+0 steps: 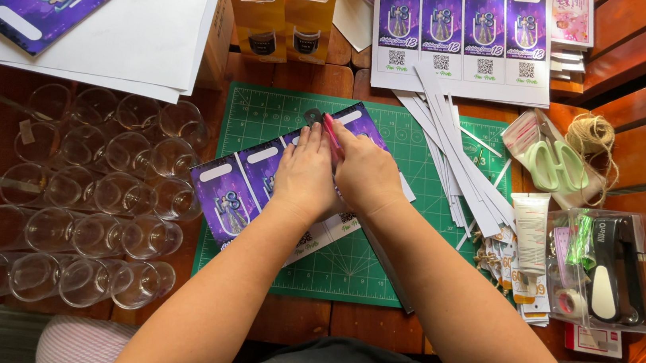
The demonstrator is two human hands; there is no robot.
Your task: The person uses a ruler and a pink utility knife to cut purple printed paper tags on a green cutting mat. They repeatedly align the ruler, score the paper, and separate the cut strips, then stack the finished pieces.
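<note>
A purple printed card sheet with white slots (238, 189) is laid on a green gridded cutting mat (391, 145), its long axis running from 8 o'clock to 2 o'clock. It is pressed flat by the left hand (305, 173), fingers spread and nothing gripped. A pink-handled craft knife (333, 138) is clasped in the closed right hand (366, 175), its tip pointed to 11 o'clock. Clear plastic cups (88, 213) are ranged at 9 o'clock, white paper offcut strips (460, 168) at 2 o'clock.
</note>
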